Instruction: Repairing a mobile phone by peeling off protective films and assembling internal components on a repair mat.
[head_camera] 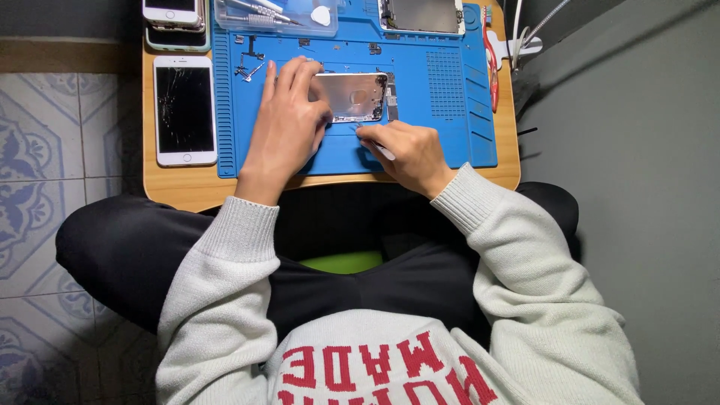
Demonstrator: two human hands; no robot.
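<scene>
Head view: an opened phone housing (352, 96) is pinned near the blue mat's (465, 127) middle by the left hand (289, 120), fingers spread flat; a thin tool (381, 150) is pinched in the right hand (409, 154); a cracked phone (184, 110) is seen by the table's (180, 187) left edge.

The opened phone housing (354, 96) lies flat near the middle of the blue work mat (450, 112), long side running left to right. It is a silver metal shell, its bare inner face turned up and catching the light, with a dark strip of parts along its right end. Its left end is covered by the left hand (289, 120), whose fingers rest on it. Just below its lower edge, the right hand (409, 150) pinches a thin tool (379, 148) with a pale handle (its tip is too small to make out), angled toward the shell's lower edge.
</scene>
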